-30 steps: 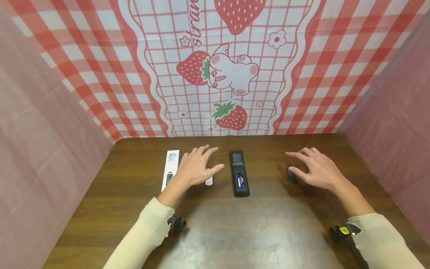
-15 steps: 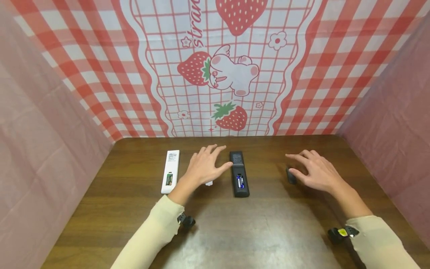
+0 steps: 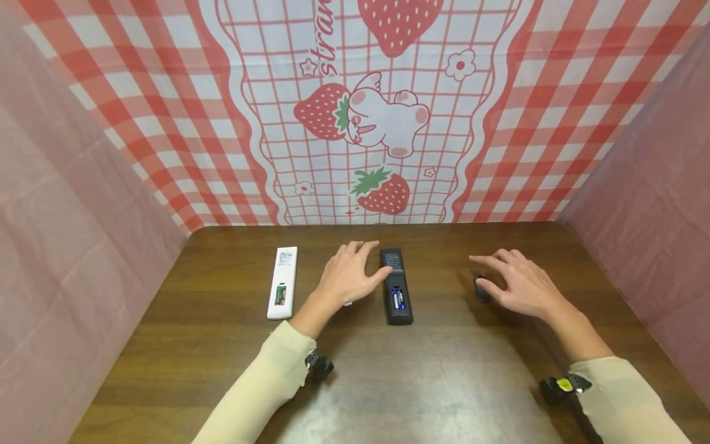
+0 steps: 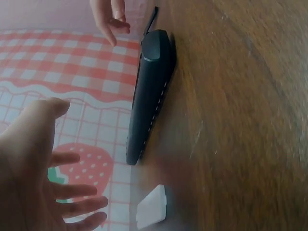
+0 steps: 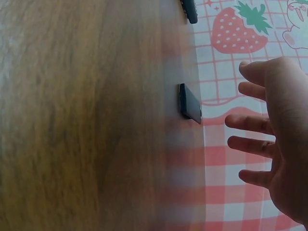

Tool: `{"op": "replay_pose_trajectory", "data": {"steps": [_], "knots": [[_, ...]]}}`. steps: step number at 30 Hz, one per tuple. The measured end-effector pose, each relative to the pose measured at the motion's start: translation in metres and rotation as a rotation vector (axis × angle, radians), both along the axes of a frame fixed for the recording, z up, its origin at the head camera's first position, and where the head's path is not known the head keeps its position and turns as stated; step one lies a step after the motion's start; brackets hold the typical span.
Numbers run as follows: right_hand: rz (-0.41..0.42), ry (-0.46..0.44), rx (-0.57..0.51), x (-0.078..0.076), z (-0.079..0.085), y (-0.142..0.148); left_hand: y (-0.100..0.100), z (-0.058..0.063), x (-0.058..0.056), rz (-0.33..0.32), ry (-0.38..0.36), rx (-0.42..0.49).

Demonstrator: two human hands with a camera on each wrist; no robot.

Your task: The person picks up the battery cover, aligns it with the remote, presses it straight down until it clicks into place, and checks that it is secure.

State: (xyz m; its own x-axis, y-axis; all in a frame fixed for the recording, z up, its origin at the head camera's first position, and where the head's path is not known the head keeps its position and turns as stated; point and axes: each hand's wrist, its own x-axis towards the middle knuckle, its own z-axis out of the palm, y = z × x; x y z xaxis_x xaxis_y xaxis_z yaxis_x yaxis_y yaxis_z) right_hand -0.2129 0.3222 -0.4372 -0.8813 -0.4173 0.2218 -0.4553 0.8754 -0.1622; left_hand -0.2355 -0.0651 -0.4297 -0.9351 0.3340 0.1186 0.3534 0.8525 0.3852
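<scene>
My left hand (image 3: 350,275) hovers over the table with fingers spread, its thumb tip overlapping the black remote control (image 3: 395,287) in the head view. That remote lies face down, its battery bay uncovered with blue batteries (image 3: 398,299) inside. Under the left hand, mostly hidden in the head view, lies a white battery cover (image 4: 152,208). My right hand (image 3: 521,283) holds nothing and is poised above a black battery cover (image 5: 190,103), fingers apart and relaxed. Left of both hands a white remote control (image 3: 283,283) lies face down, a green battery (image 3: 280,295) showing in its bay.
A brown wooden table (image 3: 421,382) carries everything. Behind it hangs a red-checked strawberry cloth (image 3: 383,123); pink cloth walls stand at the left (image 3: 83,246) and right (image 3: 643,203). A black camera (image 3: 322,365) is strapped at the left wrist, another camera (image 3: 554,388) at the right.
My left hand has moved right, from beside the white remote toward the black one, uncovering the white remote and covering the white battery cover. The right hand has barely moved.
</scene>
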Motion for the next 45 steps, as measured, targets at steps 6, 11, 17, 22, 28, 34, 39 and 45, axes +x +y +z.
{"op": "replay_pose_trajectory", "data": {"steps": [6, 11, 17, 22, 28, 34, 39, 45], "knots": [[0.001, -0.005, -0.005, -0.001, -0.001, 0.001, 0.01, 0.0, -0.001, 0.043, -0.02, 0.014], [0.003, -0.016, 0.01, -0.002, -0.005, 0.004, 0.019, -0.002, -0.006, 0.049, -0.06, 0.049], [0.006, -0.017, 0.017, -0.004, -0.006, 0.007, 0.029, -0.006, -0.013, 0.033, -0.102, 0.109], [0.023, -0.014, 0.017, -0.007, -0.007, 0.005, 0.035, -0.006, -0.017, 0.06, -0.128, 0.121], [0.016, -0.016, 0.02, -0.011, -0.01, 0.004, 0.043, -0.006, -0.024, 0.093, -0.14, 0.123], [0.006, -0.036, 0.019, -0.011, -0.014, 0.005, 0.047, -0.014, -0.03, 0.123, -0.179, 0.142], [0.01, -0.051, 0.021, -0.01, -0.017, 0.005, 0.049, -0.051, -0.056, 0.122, -0.177, 0.143], [0.011, -0.067, 0.033, -0.01, -0.02, 0.004, 0.051, -0.076, -0.073, 0.128, -0.209, 0.143]]}}
